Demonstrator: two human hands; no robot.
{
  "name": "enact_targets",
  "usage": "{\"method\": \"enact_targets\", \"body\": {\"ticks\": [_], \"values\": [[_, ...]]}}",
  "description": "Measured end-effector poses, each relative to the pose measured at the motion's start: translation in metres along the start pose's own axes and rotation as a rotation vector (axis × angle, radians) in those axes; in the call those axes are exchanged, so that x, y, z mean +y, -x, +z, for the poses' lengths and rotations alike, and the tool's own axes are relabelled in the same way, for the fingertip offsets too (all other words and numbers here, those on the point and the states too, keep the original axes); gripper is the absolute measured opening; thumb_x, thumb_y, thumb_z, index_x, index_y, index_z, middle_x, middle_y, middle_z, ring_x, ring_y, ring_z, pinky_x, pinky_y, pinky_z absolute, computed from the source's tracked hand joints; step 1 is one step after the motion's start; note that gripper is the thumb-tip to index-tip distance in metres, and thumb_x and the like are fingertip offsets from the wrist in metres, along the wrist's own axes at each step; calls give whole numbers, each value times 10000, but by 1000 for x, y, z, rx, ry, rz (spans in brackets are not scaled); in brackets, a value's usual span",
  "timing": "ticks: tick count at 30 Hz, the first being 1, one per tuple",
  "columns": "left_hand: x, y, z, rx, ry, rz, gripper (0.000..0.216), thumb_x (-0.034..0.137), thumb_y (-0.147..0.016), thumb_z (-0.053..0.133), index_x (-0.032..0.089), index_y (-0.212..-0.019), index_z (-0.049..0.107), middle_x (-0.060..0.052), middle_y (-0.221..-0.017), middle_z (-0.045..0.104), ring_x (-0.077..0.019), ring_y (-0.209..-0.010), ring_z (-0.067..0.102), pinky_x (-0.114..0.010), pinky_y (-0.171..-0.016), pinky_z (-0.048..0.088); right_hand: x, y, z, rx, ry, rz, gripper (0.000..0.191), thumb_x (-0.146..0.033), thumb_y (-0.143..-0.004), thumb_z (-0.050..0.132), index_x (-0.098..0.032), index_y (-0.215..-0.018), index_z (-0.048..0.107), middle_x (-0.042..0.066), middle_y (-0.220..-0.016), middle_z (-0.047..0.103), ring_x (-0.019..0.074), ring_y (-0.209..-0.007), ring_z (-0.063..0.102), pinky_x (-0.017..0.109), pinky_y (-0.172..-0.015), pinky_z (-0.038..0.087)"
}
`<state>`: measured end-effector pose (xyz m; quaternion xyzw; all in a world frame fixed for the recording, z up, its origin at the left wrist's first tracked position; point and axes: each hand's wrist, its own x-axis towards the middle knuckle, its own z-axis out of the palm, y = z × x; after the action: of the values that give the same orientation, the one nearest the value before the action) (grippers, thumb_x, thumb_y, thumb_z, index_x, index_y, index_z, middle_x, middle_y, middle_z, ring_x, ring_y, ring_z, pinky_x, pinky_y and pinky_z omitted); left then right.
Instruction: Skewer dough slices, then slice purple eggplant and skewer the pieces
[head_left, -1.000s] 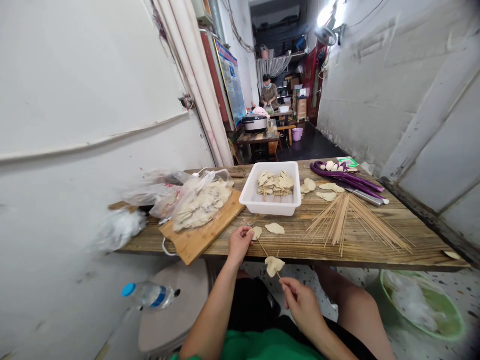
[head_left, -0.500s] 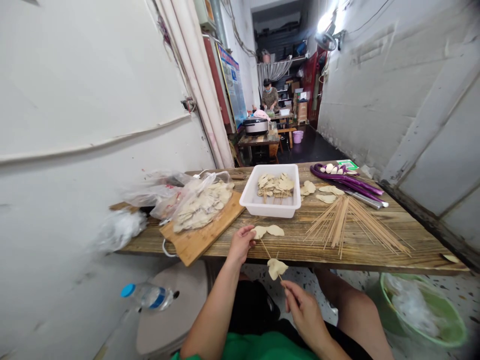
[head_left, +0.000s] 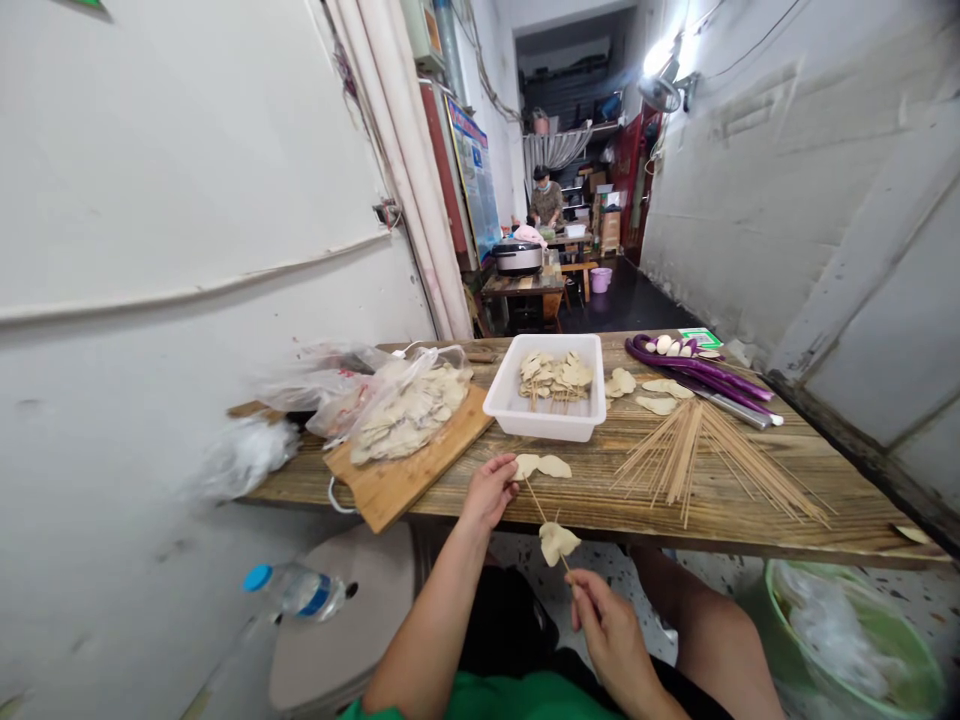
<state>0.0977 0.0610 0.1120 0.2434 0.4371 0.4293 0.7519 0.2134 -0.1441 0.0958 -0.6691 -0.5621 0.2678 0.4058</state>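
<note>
- Right fingers [head_left: 584, 581] grip the skewer [head_left: 535, 499] near its lower end.
- Left fingers [head_left: 501, 469] pinch a pale slice [head_left: 527, 466] at the skewer's upper end.
- Threaded slices [head_left: 559, 543]: on the skewer, between both grips.

A thin wooden skewer [head_left: 535, 498] is gripped by the right hand [head_left: 611, 622] and slanted up toward the left hand [head_left: 491, 490]. A pale, folded cluster of slices [head_left: 559, 542] is threaded on it just beyond the right hand. A flat, rounded slice [head_left: 527, 466] is pinched by the left hand; whether it is pierced by the tip cannot be told.
</note>
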Motion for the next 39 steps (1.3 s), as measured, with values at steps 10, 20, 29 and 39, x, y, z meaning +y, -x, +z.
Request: {"method": "enact_targets", "body": {"ticks": [10, 20, 29, 39], "values": [[-7, 1, 4, -22, -110, 87, 236, 161, -603, 769, 113, -798, 645, -28, -690, 640, -71, -545, 540, -170, -476, 421, 3, -3, -1, 36, 11, 21, 388, -381, -908, 335, -135, -994, 622, 0, -515, 582, 151, -476, 567, 233, -511, 439], [-12, -5, -2, -19, -285, 220, 315, 270, -572, 761, 113, -808, 622, -6, -642, 640, -59, -461, 497, -186, -484, 388, 7, -5, -2, 45, 7, 59, 392, -380, -896, 359, -150, -1013, 653, -2, -516, 583, 149, -469, 561, 233, -492, 438], [-16, -7, -2, -22, -278, 256, 310, 301, -560, 769, 127, -770, 619, -8, -641, 630, -78, -501, 517, -191, -497, 395, 9, -5, -2, 66, 25, 46, 399, -376, -894, 360, -144, -1005, 665, 4, -501, 588, 154, -464, 565, 235, -482, 448], [-15, -1, 5, -32, -300, 263, 282, 279, -557, 773, 125, -746, 632, -7, -622, 636, -75, -486, 505, -195, -501, 402, 11, -6, 0, 60, 38, 52, 408, -374, -896, 339, -138, -1009, 653, 18, -530, 602, 163, -495, 587, 244, -503, 457]]}}
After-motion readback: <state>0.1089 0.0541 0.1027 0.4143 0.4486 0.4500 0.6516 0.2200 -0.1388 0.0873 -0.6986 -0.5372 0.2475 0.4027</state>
